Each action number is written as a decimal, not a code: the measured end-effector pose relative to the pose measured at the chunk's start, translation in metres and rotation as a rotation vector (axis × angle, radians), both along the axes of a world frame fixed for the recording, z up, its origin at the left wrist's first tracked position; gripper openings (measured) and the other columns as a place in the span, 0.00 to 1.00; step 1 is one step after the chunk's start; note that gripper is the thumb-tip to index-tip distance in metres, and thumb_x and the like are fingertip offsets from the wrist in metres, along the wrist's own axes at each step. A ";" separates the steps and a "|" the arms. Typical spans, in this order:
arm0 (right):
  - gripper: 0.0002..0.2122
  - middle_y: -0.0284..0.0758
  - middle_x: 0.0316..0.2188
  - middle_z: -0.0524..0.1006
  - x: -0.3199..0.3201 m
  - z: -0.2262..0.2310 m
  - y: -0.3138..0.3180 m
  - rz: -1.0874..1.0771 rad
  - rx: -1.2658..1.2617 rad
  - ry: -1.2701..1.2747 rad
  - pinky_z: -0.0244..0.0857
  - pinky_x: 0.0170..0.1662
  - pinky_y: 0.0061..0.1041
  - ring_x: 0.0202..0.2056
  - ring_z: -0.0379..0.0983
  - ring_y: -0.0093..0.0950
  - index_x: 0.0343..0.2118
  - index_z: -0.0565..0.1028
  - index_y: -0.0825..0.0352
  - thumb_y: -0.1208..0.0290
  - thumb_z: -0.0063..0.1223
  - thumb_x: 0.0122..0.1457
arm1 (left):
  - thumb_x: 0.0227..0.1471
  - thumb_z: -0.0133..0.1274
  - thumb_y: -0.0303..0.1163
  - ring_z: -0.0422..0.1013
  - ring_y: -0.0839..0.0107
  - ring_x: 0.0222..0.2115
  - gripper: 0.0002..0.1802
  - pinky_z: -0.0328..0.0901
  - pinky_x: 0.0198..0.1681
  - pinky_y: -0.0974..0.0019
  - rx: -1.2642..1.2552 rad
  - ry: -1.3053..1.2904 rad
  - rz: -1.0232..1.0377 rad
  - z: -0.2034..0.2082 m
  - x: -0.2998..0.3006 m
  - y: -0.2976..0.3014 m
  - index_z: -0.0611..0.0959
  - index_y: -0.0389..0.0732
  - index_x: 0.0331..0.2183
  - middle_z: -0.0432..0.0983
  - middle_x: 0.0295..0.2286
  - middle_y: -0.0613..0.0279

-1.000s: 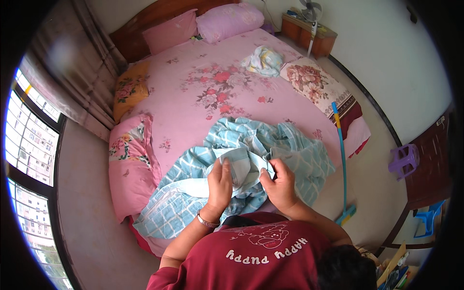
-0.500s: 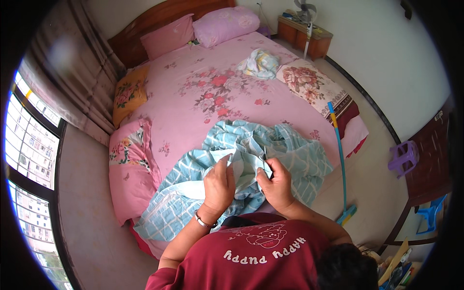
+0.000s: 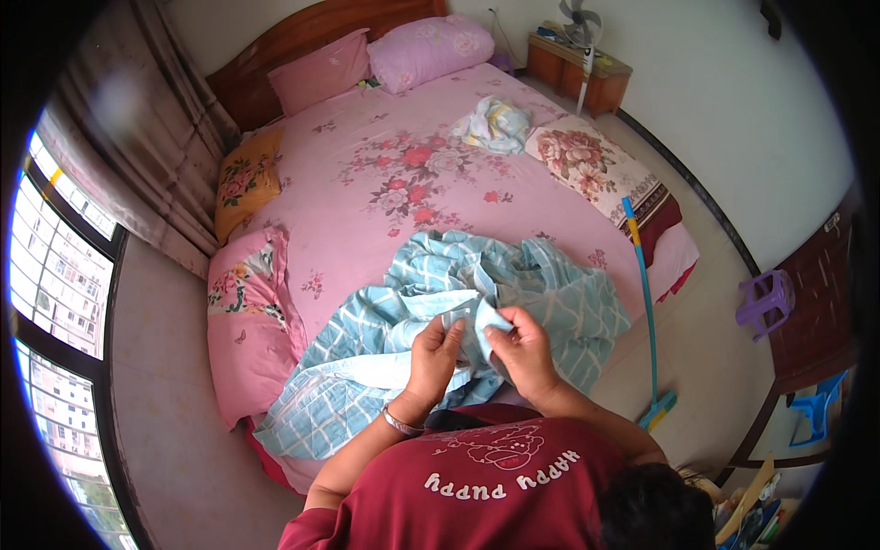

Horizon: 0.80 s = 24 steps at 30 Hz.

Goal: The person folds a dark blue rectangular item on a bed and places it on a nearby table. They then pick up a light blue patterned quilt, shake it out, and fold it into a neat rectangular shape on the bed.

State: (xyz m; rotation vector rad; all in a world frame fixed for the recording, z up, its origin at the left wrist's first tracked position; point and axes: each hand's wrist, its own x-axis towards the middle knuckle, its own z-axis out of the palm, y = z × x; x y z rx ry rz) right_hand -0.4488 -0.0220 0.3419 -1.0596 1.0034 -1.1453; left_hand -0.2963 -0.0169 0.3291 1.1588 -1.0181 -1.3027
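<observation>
Well, checked cloth (image 3: 577,289) in each hand (image 3: 433,356) (image 3: 524,353)

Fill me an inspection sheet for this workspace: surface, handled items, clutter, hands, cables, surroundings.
Surface: bed with a pink floral sheet.
Handled items: blue checked cover, bunched at the near end.
Clutter: crumpled pale cloth; orange pillow at the left edge.
Hands: left hand and right hand both grip the cover's pale part.
Cables: thin cord by the far wall.
Surroundings: curtain and barred window left; broom and purple stool right.
</observation>
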 end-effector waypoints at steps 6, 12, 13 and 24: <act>0.06 0.26 0.24 0.73 0.013 0.009 -0.011 -0.129 0.005 -0.056 0.60 0.23 0.13 0.22 0.66 0.11 0.36 0.71 0.68 0.76 0.56 0.57 | 0.61 0.47 0.29 0.64 0.83 0.24 0.11 0.62 0.25 0.75 -0.160 -0.302 0.115 0.000 0.003 -0.001 0.77 0.34 0.43 0.73 0.22 0.66; 0.11 0.35 0.31 0.77 0.016 -0.004 -0.015 -0.017 -0.423 0.320 0.67 0.32 0.21 0.29 0.73 0.20 0.44 0.71 0.72 0.74 0.54 0.60 | 0.60 0.50 0.31 0.69 0.81 0.31 0.14 0.65 0.34 0.76 -0.149 0.024 0.016 0.000 -0.004 0.005 0.75 0.34 0.45 0.76 0.32 0.68; 0.12 0.37 0.33 0.77 0.013 -0.004 -0.014 0.008 -0.454 0.351 0.68 0.33 0.22 0.29 0.74 0.21 0.45 0.71 0.72 0.74 0.53 0.60 | 0.60 0.50 0.31 0.69 0.81 0.32 0.14 0.66 0.35 0.75 -0.119 0.074 0.023 0.000 -0.004 0.006 0.75 0.34 0.45 0.76 0.33 0.68; 0.18 0.38 0.34 0.72 0.000 -0.014 -0.038 -0.151 -0.476 0.926 0.67 0.32 0.36 0.31 0.73 0.38 0.36 0.68 0.66 0.58 0.60 0.53 | 0.61 0.49 0.35 0.67 0.82 0.30 0.13 0.64 0.31 0.75 0.110 0.169 0.065 -0.013 0.006 0.001 0.77 0.35 0.40 0.76 0.31 0.68</act>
